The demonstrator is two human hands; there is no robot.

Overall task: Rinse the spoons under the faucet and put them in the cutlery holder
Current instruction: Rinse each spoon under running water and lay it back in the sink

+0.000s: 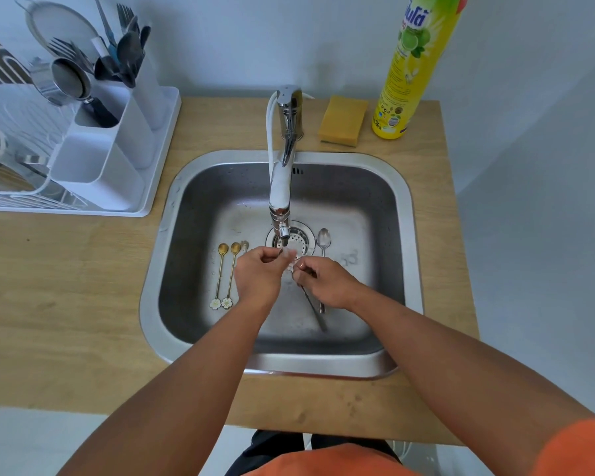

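With both hands' fingers pinching the spoon (309, 300), left hand (260, 274) and right hand (327, 281), turn its bowl under the faucet (282, 187) stream.

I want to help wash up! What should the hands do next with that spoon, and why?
Probably carry the spoon left to the white cutlery holder. Both the left hand and the right hand hold it under the faucet with water on it, so it looks nearly rinsed, and more spoons wait in the sink.
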